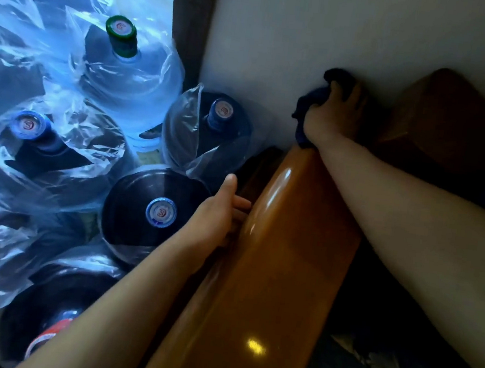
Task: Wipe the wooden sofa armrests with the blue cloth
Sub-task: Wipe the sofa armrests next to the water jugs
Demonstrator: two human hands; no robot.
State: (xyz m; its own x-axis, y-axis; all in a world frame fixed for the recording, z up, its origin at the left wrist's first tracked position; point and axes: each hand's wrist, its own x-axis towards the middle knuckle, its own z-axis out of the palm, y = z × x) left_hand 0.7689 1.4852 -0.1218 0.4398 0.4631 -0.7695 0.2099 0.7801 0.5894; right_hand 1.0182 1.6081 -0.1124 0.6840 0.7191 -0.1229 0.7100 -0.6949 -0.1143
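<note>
My right hand [332,115] sat at the far end of the glossy, rounded brown wooden armrest [274,263], in the upper right of the frame, where the wood met the pale wall [283,31]. Its fingers [344,91] were closed around the dark blue cloth [309,106], which bunched out above and to the left of my knuckles and pressed against the armrest's end, close to the wall. My right forearm stretched from the right edge of the frame across the armrest to that spot.

My left hand [219,214] rested at the middle of the frame on the armrest's left edge. Its fingers [240,204] lay loosely spread and held nothing, their tips touching the wood, thumb pointing up.

The armrest ran diagonally from the bottom centre up toward the wall, with bright reflections on its polished top. A second brown wooden sofa part [442,116] stood in the upper right, just beside my right hand, against the wall.

The left half of the frame was filled with large water jugs wrapped in clear plastic bags [59,138], crowded just beside the armrest. One had a green cap [121,29], several had blue caps [161,212]. A dark vertical strip [189,26] stood at the wall's left edge, behind the jugs.
</note>
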